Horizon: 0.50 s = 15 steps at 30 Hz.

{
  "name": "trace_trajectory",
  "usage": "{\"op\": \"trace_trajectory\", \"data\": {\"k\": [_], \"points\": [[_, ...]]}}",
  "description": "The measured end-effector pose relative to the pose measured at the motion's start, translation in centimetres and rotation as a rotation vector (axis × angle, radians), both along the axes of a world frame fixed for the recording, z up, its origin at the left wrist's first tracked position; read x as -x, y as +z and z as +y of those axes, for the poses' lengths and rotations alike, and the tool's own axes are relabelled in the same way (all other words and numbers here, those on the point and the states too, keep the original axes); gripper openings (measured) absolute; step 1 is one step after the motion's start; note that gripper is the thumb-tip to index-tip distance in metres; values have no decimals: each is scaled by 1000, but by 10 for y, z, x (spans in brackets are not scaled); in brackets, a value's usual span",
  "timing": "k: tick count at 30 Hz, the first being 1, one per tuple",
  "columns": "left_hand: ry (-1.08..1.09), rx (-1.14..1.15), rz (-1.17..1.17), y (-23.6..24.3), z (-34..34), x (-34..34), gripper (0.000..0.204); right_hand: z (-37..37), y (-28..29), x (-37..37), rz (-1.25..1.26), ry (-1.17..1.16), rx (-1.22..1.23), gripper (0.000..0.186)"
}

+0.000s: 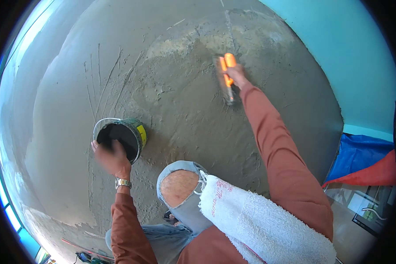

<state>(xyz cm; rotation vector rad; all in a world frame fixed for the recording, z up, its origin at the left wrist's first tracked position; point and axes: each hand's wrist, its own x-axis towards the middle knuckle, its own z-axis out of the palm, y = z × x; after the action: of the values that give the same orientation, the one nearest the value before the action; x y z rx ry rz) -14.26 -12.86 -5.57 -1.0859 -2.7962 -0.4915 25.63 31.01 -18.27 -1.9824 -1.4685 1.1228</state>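
My right hand (pixel 236 75) is wrapped around the orange handle of a plastering trowel (pixel 227 90). The trowel's long flat blade, blurred by motion, lies against the wet grey mortar (pixel 185 119). At the near rim of a dark bucket (pixel 137 136) is my left hand (pixel 112 159), smeared by motion, its thumb apart from the fingers. I cannot tell whether its fingertips touch the rim. The bucket has a yellow label and a pale wire handle (pixel 102 119), and its inside is dark.
A turquoise wall (pixel 339 53) borders the mortar on the right. Blue sheeting (pixel 361 154) and red sheeting (pixel 369 171) lie at its foot. A white towel (pixel 259 215) hangs over me beside my bent knee (pixel 179 187). Thin tools (pixel 90 255) lie at the lower left.
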Motion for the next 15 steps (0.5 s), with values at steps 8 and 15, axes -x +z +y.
{"op": "trace_trajectory", "data": {"k": [8, 15], "points": [[33, 41, 0, 3, -10, 5, 81, -39, 27, 166, -380, 577, -26, 37], [14, 22, -17, -2, 2, 0, 79, -132, 27, 180, -388, 933, -3, 38]]}}
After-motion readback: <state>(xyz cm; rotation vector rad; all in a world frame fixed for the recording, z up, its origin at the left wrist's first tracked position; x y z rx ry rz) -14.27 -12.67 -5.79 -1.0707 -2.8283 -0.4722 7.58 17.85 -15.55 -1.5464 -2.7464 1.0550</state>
